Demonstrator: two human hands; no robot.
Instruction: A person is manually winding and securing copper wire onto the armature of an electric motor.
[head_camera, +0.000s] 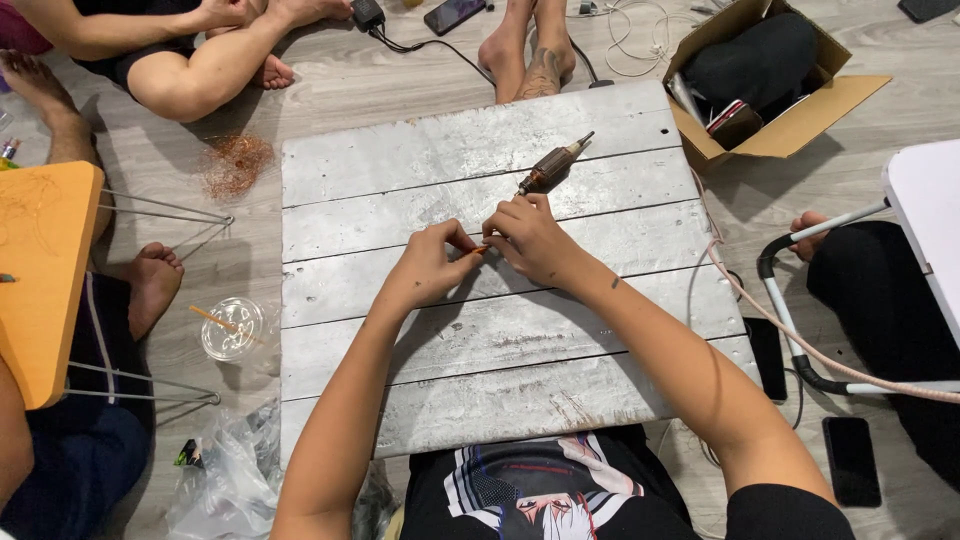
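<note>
Motor armature (551, 166) lies on the table (400, 160), touching right hand (530, 237).

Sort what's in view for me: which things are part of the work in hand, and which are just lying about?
In hand:
motor armature, held by the right hand
thin copper strand, pinched by the left hand
grey plank board

Lying about:
copper wire tangle
plastic cup with straw
cardboard box
phones
orange table

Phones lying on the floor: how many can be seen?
4. One phone by the top edge, one in the top right corner, one at the table's right edge, one lower right. Others may be hidden.
</note>
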